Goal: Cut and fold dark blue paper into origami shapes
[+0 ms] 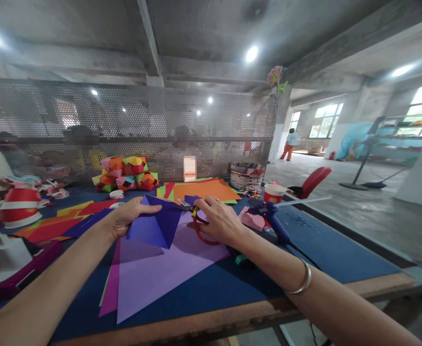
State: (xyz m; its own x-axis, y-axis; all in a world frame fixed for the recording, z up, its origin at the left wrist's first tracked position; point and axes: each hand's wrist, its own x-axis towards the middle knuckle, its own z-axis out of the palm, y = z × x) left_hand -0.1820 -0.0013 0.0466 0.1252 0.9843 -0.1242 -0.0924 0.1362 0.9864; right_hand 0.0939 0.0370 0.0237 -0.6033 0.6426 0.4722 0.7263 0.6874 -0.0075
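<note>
My left hand (131,215) pinches a folded sheet of dark blue-purple paper (155,223) between thumb and fingers. In my right hand (216,221) is a pair of scissors (199,229) with red handles, the blades pointing left at the paper's right edge. A small blue-purple piece (192,198) shows just behind the blades; whether it is cut free I cannot tell. Below both hands lies a large light purple sheet (149,283), with a magenta sheet (110,293) partly under it.
A blue glue gun (274,222) lies right of my right hand, its cord trailing rightward. Behind are orange paper (211,191), a woven basket (247,176), a paper cup (273,193) and folded paper balls (126,174). A power strip (19,269) sits at left.
</note>
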